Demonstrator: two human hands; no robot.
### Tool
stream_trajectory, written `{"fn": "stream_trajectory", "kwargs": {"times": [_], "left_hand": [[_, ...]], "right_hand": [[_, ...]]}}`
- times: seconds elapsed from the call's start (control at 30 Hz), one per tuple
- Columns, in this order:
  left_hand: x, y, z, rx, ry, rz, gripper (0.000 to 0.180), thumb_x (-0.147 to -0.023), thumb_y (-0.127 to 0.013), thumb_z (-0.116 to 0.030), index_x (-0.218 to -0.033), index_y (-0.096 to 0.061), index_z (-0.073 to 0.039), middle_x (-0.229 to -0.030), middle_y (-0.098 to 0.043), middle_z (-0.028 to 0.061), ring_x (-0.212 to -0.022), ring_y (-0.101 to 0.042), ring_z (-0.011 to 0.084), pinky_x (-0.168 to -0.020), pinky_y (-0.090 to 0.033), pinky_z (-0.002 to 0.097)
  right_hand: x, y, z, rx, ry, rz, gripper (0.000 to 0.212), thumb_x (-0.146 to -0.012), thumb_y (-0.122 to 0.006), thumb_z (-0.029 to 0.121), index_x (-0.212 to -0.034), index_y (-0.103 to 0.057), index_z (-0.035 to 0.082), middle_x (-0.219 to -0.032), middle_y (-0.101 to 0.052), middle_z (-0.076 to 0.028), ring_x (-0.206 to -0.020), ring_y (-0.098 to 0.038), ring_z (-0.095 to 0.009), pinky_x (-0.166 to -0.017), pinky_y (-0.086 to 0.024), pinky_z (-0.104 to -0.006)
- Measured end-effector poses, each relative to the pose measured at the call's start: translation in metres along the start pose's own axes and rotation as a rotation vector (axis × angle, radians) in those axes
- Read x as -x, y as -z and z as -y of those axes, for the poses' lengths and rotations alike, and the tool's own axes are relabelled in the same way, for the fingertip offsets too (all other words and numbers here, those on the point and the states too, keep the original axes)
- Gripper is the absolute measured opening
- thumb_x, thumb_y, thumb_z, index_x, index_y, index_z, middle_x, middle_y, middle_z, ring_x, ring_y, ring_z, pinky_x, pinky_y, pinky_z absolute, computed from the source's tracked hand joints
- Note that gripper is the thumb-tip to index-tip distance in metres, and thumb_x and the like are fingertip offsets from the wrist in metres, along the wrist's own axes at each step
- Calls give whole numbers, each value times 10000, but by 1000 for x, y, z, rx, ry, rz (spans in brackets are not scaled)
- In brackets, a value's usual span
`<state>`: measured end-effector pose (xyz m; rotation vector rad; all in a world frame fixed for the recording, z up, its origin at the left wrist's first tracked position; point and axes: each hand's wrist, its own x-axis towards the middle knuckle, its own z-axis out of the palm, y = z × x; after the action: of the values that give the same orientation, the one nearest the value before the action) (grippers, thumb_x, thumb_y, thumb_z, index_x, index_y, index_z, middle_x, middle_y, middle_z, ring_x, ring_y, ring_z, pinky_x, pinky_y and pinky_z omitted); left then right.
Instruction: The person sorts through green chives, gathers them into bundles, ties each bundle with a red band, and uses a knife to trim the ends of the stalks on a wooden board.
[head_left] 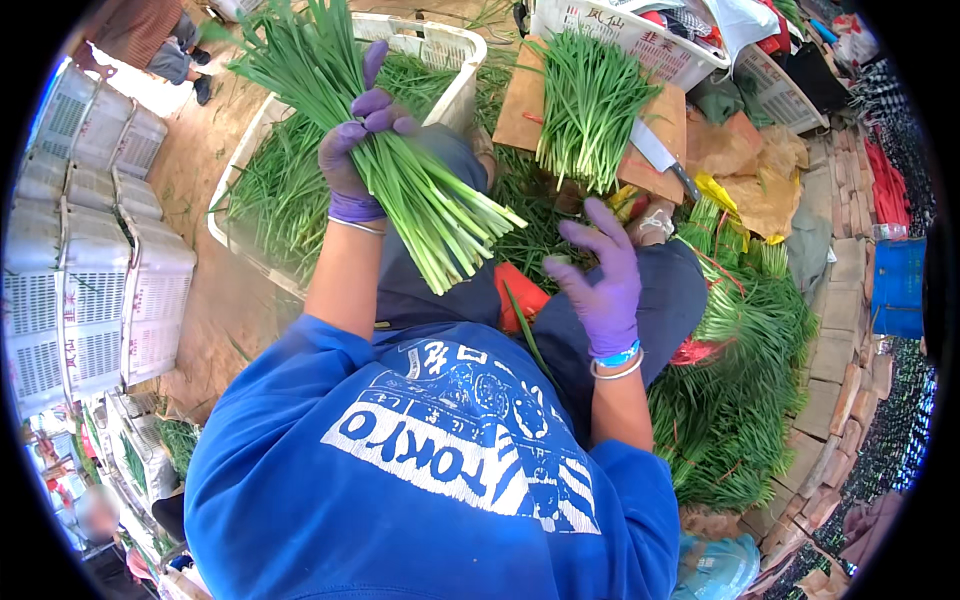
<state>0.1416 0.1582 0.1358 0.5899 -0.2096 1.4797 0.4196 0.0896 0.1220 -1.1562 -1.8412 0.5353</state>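
My left hand [352,178], in a purple glove, grips a thick bunch of garlic chives [430,195], held slanting with the pale cut ends toward the lower right. My right hand [602,285], also gloved in purple, is raised over my right knee with its fingers apart and nothing in them. Beyond it, another bunch of garlic chives [597,105] lies on a wooden board [518,110]. A knife with a broad blade [652,145] and dark handle rests on the board's right side.
At my left stands a white plastic crate [470,75] of loose chives. Bundled chives [735,430] are piled at my right beside a brick edging [835,350]. Stacked white crates [95,290] stand far left. Another white crate [640,45] is behind the board.
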Motion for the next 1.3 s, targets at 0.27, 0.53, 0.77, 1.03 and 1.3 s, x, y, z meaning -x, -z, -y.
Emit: {"fn": "stream_trajectory", "kwargs": {"times": [0.27,0.53,0.77,1.03,1.3], "left_hand": [[-1,-3,17,-110,119,0,876,-611,-531,-2,-1365,-87,-42,-717,-376,-44,-684,-444,100,-766,-394,318],[-1,-5,26,-114,189,10,898,-605,-539,6,-1363,-59,-32,-683,-371,-53,-646,-435,90,-735,-383,300],[2,-2,29,-125,187,-34,883,-603,-523,8,-1364,-76,-36,-685,-370,-49,-652,-427,93,-741,-380,299],[4,4,18,5,95,-113,805,-651,-526,32,-1351,-132,-25,-783,-441,-43,-751,-469,102,-814,-379,297],[7,10,18,-108,25,-128,717,-664,-468,34,-1327,-210,-48,-859,-451,19,-804,-507,158,-837,-428,360]], "right_hand": [[-28,4,39,186,305,143,376,-633,-671,120,-991,-628,228,-1241,-451,-77,-1112,-419,-326,-918,-366,-379],[-33,-27,36,129,326,176,211,-642,-662,142,-842,-645,208,-1205,-479,-37,-1144,-398,-293,-923,-337,-429],[-31,-28,32,98,376,85,112,-653,-645,104,-751,-635,157,-1129,-536,-39,-1108,-434,-289,-884,-371,-424],[-18,-17,3,-435,133,-79,208,-692,-611,-21,-893,-626,32,-1048,-576,-135,-1012,-527,-271,-873,-412,-346],[9,-35,27,-1071,-955,471,251,-878,-477,203,-909,-562,-31,-771,-627,-144,-551,-580,-154,-545,-471,-247]]}}
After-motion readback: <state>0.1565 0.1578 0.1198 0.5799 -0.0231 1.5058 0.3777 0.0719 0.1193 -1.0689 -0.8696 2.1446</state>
